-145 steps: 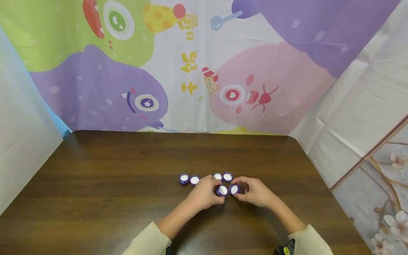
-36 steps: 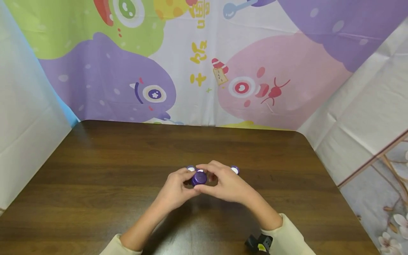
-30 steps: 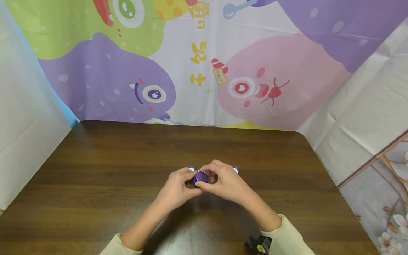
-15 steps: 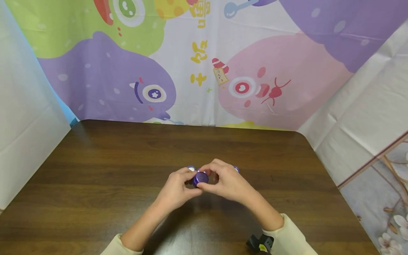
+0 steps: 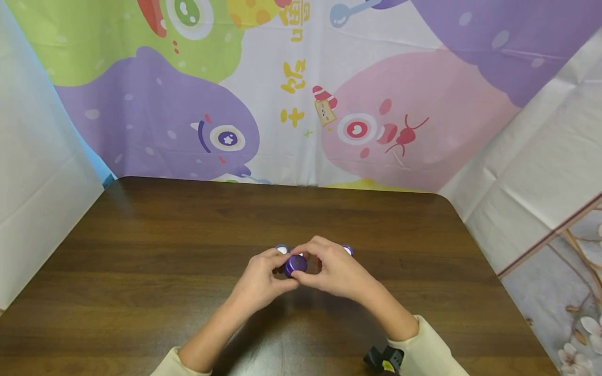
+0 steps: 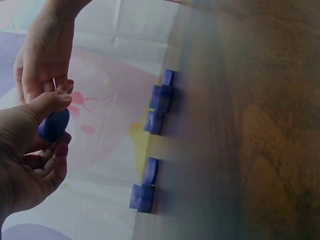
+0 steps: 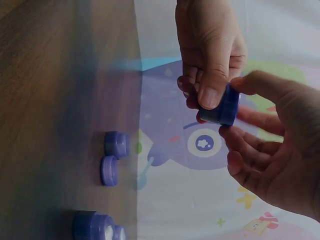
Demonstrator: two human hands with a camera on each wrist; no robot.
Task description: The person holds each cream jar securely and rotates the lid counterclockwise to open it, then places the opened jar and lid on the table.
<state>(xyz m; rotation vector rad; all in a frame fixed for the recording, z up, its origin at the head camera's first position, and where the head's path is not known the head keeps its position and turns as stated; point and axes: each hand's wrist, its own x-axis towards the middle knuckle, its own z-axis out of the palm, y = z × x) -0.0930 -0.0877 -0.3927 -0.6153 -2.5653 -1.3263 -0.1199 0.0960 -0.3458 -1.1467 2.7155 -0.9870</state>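
A small purple jar is held up above the table, its lid's smooth top facing the head camera. My left hand grips the jar body from the left; in the right wrist view its thumb presses the body's side. My right hand pinches the rim of the lid between thumb and fingers. In the left wrist view the round lid shows between the fingertips. Beyond the hands, other jar pieces stand on the table, mostly hidden in the head view.
Jar bodies and flat lids stand in two groups on the dark wooden table. White liners or contents show from above. A cartoon-printed cloth hangs behind the table, and a pale sheet stands at the left.
Several seconds ago each hand held a separate white-faced piece near the table; now both hands grip one jar, further left. Over the last second only the right fingers shift slightly on the lid.
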